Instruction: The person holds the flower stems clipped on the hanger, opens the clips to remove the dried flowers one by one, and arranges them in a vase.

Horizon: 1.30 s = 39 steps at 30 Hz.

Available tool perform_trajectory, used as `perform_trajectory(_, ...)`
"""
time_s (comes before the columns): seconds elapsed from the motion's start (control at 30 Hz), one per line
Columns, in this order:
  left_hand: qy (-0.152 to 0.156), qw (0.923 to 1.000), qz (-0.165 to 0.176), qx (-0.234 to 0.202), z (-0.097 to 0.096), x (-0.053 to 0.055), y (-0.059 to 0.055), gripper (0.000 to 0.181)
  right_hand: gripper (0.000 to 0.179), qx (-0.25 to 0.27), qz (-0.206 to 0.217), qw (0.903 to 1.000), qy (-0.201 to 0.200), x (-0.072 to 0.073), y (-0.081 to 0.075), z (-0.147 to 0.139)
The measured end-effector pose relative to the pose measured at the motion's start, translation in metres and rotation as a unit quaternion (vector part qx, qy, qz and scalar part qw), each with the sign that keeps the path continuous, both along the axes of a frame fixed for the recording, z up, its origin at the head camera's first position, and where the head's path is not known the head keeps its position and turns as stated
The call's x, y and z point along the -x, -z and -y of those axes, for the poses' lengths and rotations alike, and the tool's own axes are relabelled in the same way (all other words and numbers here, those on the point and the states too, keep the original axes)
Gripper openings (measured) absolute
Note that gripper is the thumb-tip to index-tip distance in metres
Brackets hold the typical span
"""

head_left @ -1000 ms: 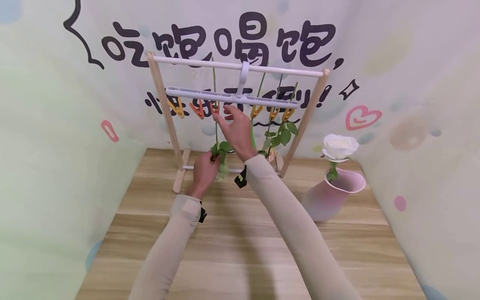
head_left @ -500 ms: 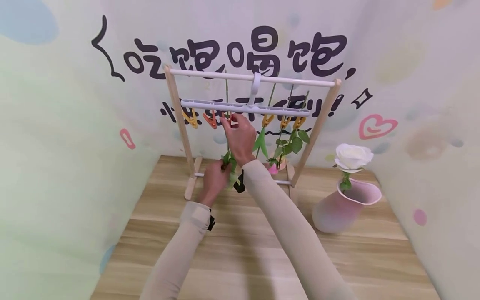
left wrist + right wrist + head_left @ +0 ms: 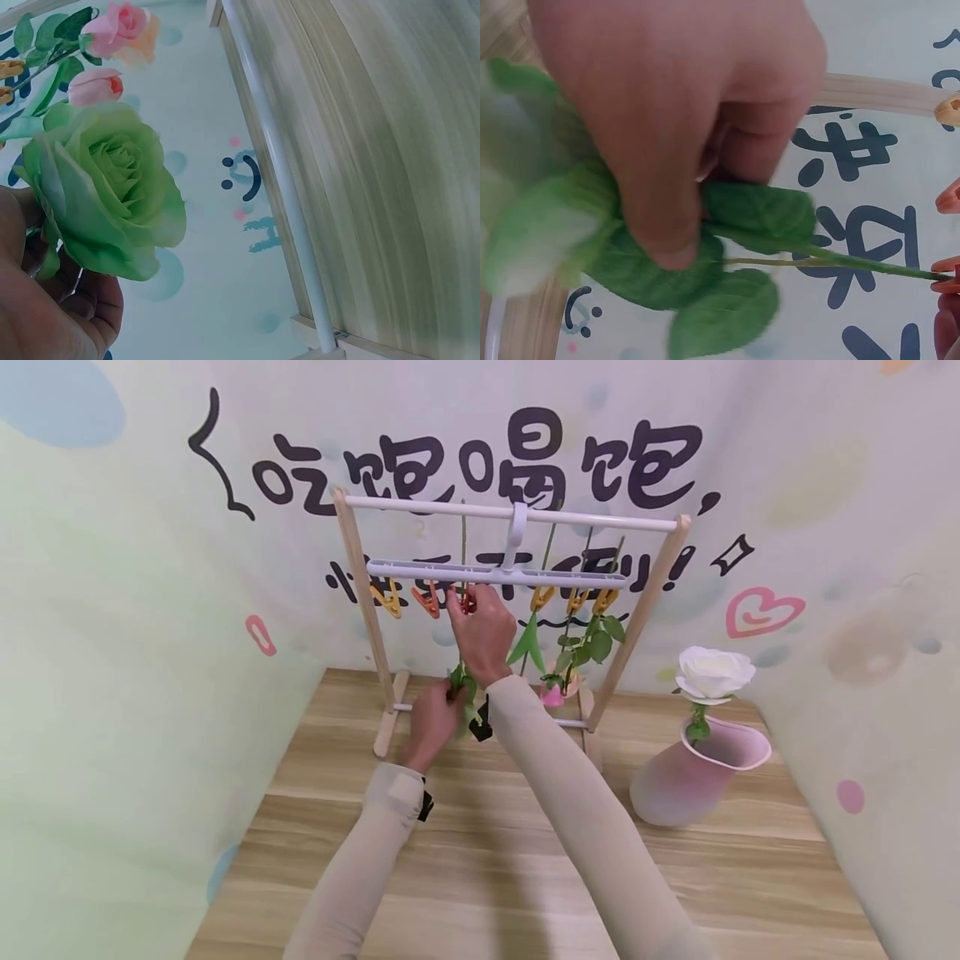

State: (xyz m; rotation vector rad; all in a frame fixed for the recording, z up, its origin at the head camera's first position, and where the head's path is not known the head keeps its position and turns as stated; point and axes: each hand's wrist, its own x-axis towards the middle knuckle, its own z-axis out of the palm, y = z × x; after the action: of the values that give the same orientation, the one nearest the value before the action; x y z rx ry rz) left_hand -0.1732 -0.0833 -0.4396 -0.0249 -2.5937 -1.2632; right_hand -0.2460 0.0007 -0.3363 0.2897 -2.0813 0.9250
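Observation:
My left hand [image 3: 438, 714] grips a green artificial rose by its stem and leaves, just behind the bloom. In the left wrist view the rose's bloom [image 3: 116, 187] shows in full. The rose hangs head down, its stem [image 3: 855, 262] running up to a red clothespin [image 3: 467, 600] under the grey-white hanger bar [image 3: 442, 572]. My right hand [image 3: 486, 631] pinches that clothespin between thumb and fingers, partly covering it. In the right wrist view the large hand is my left one; only right fingertips [image 3: 949, 322] show at the edge.
A wood-framed rack [image 3: 363, 610] bears the hanger. An orange clothespin [image 3: 427, 600] and a yellow clothespin [image 3: 386, 599] hang to the left. Yellow clothespins [image 3: 576, 600] at right hold pink flowers [image 3: 116, 34] upside down. A pink vase [image 3: 678, 781] with a white rose [image 3: 715, 674] stands at right.
My right hand has gone from loosely spread fingers beside the red clothespin to pinching it. My left hand stays on the rose. The head view has shifted, so the scene sits further right.

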Motion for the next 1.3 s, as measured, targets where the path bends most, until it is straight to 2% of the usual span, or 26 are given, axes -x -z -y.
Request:
perform_trajectory(0.13,0.005,0.9998,0.019,-0.002,0.002,-0.004,0.001,0.027,0.026,-0.002,-0.006,1.0,-0.007,-0.001,-0.002,0.001)
perform_trajectory(0.3,0.0,0.9988,0.039,0.029,0.007,-0.01,0.006,0.031,0.026,-0.005,0.005,0.9997,-0.023,0.0,-0.002,0.001)
perform_trajectory(0.47,-0.008,0.9968,0.066,0.045,0.014,-0.02,0.017,0.029,0.034,-0.007,0.027,0.9992,-0.028,0.002,-0.001,-0.003)
perform_trajectory(0.63,-0.004,0.9955,0.087,0.038,0.021,-0.033,0.032,0.027,0.035,-0.011,0.04,0.9986,-0.033,0.001,0.0,-0.005)
perform_trajectory(0.77,0.0,0.9938,0.097,0.054,0.024,-0.043,0.041,0.028,0.036,-0.011,0.042,0.9986,-0.031,0.0,0.001,-0.006)
perform_trajectory(1.03,0.027,0.9913,0.103,0.078,0.032,-0.053,0.053,0.028,0.038,-0.033,0.009,0.999,-0.028,-0.005,0.011,-0.019)
perform_trajectory(1.3,0.053,0.983,0.145,0.099,0.042,-0.065,0.057,0.019,0.027,-0.075,-0.037,0.994,-0.071,-0.017,0.024,-0.043)
